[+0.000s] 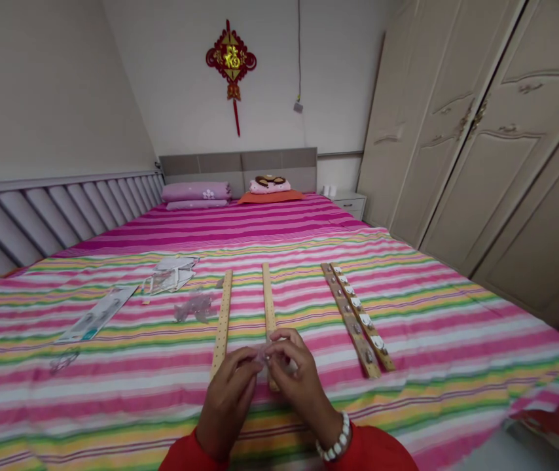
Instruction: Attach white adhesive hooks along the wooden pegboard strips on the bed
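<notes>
Between my fingertips is a small, crinkled piece of clear plastic (262, 354), like a little bag; whether anything is inside is too small to tell. My left hand (229, 394) pinches its left side. The fingers of my right hand (300, 378) are closed on its right side, with a white beaded bracelet at the wrist. Both hands are above the near end of a light wooden strip (268, 294), partly hiding it. Left of it lies a second wooden strip (223, 320) with a row of holes. Crumpled clear plastic bags (196, 306) lie farther left.
At right lie a brown strip with metal pieces (347, 307) and a strip with white pieces (362, 315). Left are a flat clear package (97, 315), a small wire-like bundle (65, 359) and papery packets (171, 273). A striped sheet (162, 405) covers the bed.
</notes>
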`<state>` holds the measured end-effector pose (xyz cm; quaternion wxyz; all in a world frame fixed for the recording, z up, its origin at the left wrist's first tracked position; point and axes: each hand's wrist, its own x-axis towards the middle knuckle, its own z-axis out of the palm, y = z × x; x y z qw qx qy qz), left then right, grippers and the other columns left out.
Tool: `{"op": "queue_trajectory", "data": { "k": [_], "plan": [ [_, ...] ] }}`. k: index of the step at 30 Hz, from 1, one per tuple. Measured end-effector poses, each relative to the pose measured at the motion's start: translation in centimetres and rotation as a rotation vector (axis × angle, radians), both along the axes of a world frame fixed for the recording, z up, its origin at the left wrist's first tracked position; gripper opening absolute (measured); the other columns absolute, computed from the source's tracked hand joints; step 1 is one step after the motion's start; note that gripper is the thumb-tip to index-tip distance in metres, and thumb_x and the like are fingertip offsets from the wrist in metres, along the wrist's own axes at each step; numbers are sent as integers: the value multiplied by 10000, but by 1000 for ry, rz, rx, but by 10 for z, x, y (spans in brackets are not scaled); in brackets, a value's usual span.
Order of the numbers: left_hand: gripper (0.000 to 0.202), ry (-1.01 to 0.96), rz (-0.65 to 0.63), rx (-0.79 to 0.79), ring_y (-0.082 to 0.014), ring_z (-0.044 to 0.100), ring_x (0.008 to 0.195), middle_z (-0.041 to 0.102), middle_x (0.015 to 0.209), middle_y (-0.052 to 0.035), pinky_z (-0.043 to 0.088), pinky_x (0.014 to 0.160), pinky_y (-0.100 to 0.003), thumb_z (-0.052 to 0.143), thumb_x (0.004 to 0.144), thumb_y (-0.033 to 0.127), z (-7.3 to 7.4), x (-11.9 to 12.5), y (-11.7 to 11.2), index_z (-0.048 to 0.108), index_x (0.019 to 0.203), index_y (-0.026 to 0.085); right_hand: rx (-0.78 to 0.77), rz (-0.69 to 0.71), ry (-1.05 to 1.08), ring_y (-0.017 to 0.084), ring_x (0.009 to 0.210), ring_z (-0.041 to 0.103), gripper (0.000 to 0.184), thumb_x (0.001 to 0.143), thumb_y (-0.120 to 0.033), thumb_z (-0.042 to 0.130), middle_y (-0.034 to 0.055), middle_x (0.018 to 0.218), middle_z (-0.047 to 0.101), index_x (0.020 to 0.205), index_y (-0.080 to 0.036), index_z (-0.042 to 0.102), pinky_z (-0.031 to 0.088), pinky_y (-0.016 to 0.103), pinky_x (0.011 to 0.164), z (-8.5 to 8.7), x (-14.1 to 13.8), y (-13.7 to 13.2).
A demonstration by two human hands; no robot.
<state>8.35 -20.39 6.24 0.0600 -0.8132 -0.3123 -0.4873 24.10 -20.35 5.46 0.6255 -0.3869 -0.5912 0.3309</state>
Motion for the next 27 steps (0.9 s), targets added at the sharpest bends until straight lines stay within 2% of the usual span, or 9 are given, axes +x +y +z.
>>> {"op": "queue_trajectory", "data": {
  "k": [4,8,10,12,16,18,20,24,27],
  "plan": [
    [203,-60,-2,-68,-147,647,925,650,955,-66,543,782,-238,527,823,39,3,-7,0,628,861,211,-161,-3,198,153,672,521,63,686,-245,657,44,847,621,729,-210,687,425,254,600,-9,11,2],
    [172,-96,-41,-159,-168,660,894,661,920,-71,550,737,-258,540,816,69,3,-10,4,633,824,214,-409,78,395,147,601,499,210,690,-383,686,20,698,631,790,-203,728,397,253,552,-17,18,5],
    [170,-85,-80,-190,-166,664,874,664,906,-71,550,725,-256,540,811,69,3,-8,4,630,805,212,-480,137,445,127,551,483,283,675,-442,714,17,661,632,800,-189,744,381,248,519,-18,19,7],
    [174,-68,-119,-223,-163,665,871,668,900,-69,549,726,-251,543,802,62,2,-6,5,631,793,212,-518,188,447,111,509,481,319,632,-454,766,11,620,630,786,-174,750,379,243,499,-18,18,8],
    [163,-109,-146,-322,-160,666,853,680,877,-64,550,722,-252,548,787,74,-4,-3,7,634,758,210,-590,255,489,94,431,496,311,529,-382,853,-7,538,620,702,-156,728,393,233,461,-21,18,6],
    [141,-179,-159,-419,-166,670,862,690,882,-70,554,734,-263,553,783,105,-8,-3,10,641,735,205,-626,283,541,94,420,510,296,513,-340,865,-12,510,616,687,-153,717,408,226,457,-23,19,6],
    [102,-297,-175,-573,-179,676,894,699,932,-87,561,746,-276,568,783,171,-12,-1,16,666,797,196,-654,301,580,93,425,528,289,504,-302,872,-9,499,621,687,-147,710,425,218,466,-26,19,7],
    [342,-570,-143,-938,-190,689,860,707,989,-104,568,747,-308,626,758,355,-19,10,33,638,1038,160,-651,240,670,89,457,557,298,489,-249,870,-1,556,653,710,-139,702,454,209,489,-29,19,22],
    [408,-675,-84,-1060,-188,683,796,714,872,-76,557,731,-307,725,642,427,-22,21,53,658,928,143,-626,149,703,98,485,578,306,476,-225,858,-1,571,659,723,-138,699,463,210,497,-33,17,41]
  ]
}}
